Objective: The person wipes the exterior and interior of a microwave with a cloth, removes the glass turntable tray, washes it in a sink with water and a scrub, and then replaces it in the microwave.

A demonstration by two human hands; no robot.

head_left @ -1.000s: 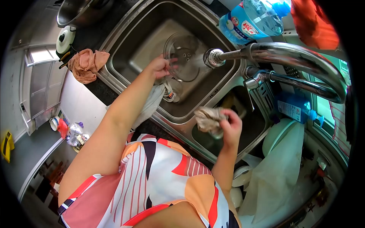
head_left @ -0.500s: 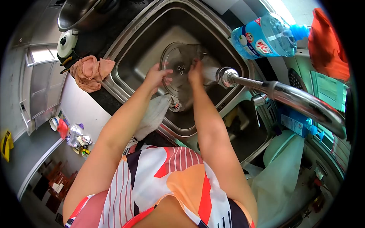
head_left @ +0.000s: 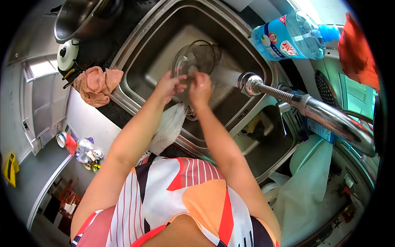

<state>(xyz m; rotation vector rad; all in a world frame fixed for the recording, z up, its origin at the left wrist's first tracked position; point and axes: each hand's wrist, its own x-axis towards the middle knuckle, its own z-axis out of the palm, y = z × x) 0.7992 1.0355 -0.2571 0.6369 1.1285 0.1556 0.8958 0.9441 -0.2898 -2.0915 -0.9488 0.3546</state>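
A round, clear glass vessel with a thin rim point(head_left: 199, 54) is held over the large stainless-steel sink basin point(head_left: 142, 88), just beyond the person's hands. Being round, no long axis is shown by it; its near edge is turned toward the body. Its left edge is met by the left hand point(head_left: 166, 87), while its near side is overlapped by the right hand point(head_left: 200, 89), so neither is clearly nearer. The left hand is half closed, and the rim seems to be gripped by its fingers. The right hand is curled and blurred against the glass; whether anything else is held in it cannot be told. From the right, a pale spray is sent toward the glass by the round chrome faucet head point(head_left: 248, 83).

On the large, clear plastic bottle of blue liquid with a light-blue cap point(head_left: 288, 37), a blue label with a red badge and white lettering is carried, but the brand cannot be read. The white label on the smaller blue bottle point(head_left: 320, 131) is printed too finely to be made out.
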